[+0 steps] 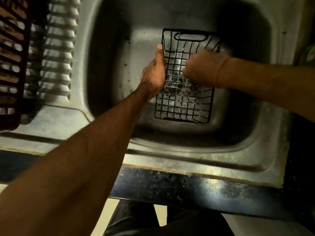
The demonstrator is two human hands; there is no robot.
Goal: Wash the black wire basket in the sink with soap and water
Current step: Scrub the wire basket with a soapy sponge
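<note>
In the head view, the black wire basket [185, 99] is held inside the steel sink [119, 53], over the drain. Its left edge is gripped by the left hand [154, 74], thumb laid along the wire. The right hand [202, 68] is curled and pressed into the basket; what it holds is blurred, perhaps a scrubber. A dark slatted rack [12, 62] is seen on the ribbed drainboard [54, 53].

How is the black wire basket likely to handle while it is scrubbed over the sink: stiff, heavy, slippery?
The black wire basket probably stays stiff: its grid looks straight though the left hand grips only one side rim. It seems light for its size, being mostly open mesh. Suds among the wires suggest a slippery grip. The right hand is blurred; what it holds is unclear.
</note>
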